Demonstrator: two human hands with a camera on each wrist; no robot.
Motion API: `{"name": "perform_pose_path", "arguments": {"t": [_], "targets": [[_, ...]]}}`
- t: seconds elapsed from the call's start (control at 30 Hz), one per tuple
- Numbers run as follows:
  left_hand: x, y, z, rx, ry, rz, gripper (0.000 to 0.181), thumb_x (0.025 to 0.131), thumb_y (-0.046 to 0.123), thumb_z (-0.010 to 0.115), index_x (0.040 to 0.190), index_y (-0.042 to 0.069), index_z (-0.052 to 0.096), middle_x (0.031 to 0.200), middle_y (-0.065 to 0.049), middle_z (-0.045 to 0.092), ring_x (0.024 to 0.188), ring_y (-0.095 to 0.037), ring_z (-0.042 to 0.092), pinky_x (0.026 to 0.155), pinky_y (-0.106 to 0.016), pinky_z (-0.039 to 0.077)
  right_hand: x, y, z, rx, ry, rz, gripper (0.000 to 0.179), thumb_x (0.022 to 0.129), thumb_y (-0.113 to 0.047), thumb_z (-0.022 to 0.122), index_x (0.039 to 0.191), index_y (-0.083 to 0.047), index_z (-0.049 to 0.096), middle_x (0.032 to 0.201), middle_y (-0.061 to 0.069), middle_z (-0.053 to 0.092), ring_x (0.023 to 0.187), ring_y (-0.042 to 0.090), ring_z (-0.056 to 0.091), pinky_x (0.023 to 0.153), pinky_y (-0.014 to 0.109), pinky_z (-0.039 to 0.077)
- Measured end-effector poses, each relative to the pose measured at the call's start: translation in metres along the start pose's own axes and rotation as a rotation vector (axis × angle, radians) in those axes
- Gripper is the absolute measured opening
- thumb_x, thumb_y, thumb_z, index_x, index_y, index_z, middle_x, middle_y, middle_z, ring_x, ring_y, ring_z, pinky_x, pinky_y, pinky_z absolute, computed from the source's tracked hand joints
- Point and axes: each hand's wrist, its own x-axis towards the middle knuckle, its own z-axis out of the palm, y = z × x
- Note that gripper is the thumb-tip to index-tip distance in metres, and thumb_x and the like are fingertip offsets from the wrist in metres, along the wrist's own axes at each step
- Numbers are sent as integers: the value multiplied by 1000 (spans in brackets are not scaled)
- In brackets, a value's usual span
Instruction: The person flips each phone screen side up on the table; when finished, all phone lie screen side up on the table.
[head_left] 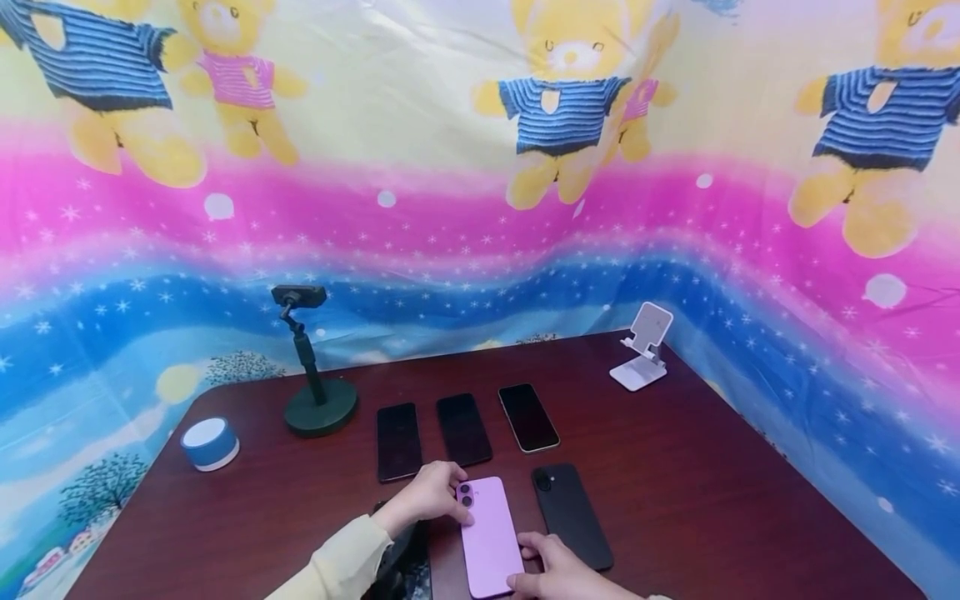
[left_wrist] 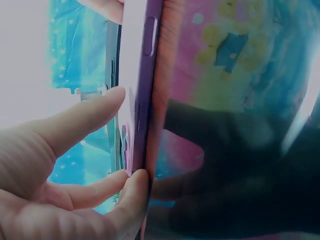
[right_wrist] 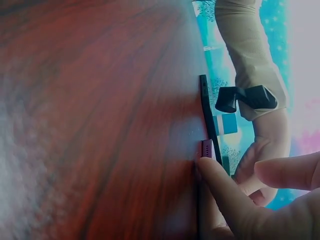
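A pink smartphone (head_left: 491, 533) lies back up, its two-lens camera at the upper left. My left hand (head_left: 431, 498) grips that corner, thumb over the back and fingertips against the edge. At the lower right side, the fingers and thumb of my right hand (head_left: 558, 571) hold the phone's edge. In the right wrist view, one fingertip touches the end with speaker holes on the pink phone (right_wrist: 207, 149). Under my left wrist, a dark glossy screen (left_wrist: 240, 130) reflects the wall cloth; the arm hides part of it. A black smartphone (head_left: 573, 517) lies back up beside my right hand.
Three dark-screened phones lie in a row beyond my hands: left (head_left: 399, 442), middle (head_left: 463, 429) and right (head_left: 528, 417). A green-based stand (head_left: 321, 408), a blue-and-white round object (head_left: 210, 443) and a white folding phone stand (head_left: 641, 350) occupy the wooden table's far side. Printed cloth hangs behind.
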Motion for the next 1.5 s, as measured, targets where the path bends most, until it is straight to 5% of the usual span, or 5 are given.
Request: {"name": "perform_pose_path", "arguments": {"t": [0.47,0.83,1.2,1.5], "targets": [[-7,-6,1,-177,11,-91,47,59,2,87,95,-6,59,84,-6,62,76,-13,56,66,-25,50,4,7,7,-92,31,-131,48,76,-8,70,114,17,55,97,7,57,95,8,45,82,24,42],[-11,-4,-3,-217,67,-98,41,58,2,87,91,-4,63,78,-5,63,72,-10,53,64,-23,47,2,2,6,-84,17,-60,52,78,-13,73,118,14,53,102,11,56,99,19,46,83,26,42],[-18,0,-13,-410,35,-26,46,67,-4,79,109,-12,61,87,-12,68,74,-15,65,64,-28,56,2,-2,10,-1,27,-37,57,77,-13,72,121,15,48,104,15,51,99,21,45,80,22,42],[-27,1,-21,-553,-48,21,59,71,-9,76,124,-17,51,103,-25,68,90,-26,69,75,-35,59,3,-6,14,-46,44,-55,66,75,-19,78,121,16,48,105,16,51,97,24,51,76,21,46]]}}
